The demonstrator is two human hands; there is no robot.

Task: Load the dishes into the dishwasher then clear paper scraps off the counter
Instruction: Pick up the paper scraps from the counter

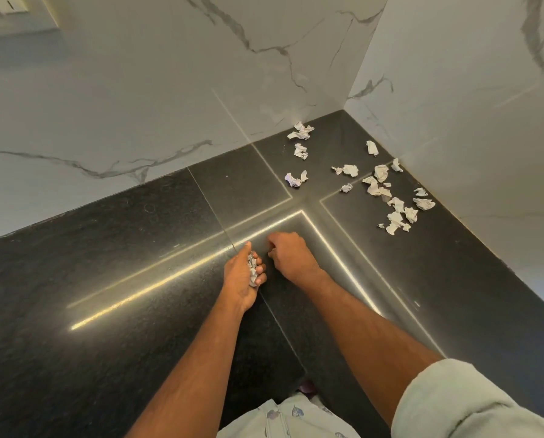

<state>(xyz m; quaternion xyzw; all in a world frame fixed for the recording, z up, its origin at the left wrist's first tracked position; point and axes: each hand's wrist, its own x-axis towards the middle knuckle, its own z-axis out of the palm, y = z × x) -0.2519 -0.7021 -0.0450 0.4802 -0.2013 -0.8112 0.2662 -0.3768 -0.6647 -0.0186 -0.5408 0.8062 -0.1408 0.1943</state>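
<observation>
Left hand (244, 276) hangs over the dark stone bench (106, 263), fingers curled round a wad of crumpled paper (252, 269) pressed into the palm. Right hand (288, 252) sits just beside it, fingers curled under (whether they pinch anything cannot be told). Loose paper scraps (387, 191) lie scattered in the far right corner of the bench, near the marble wall (169, 105), well apart from both hands.
</observation>
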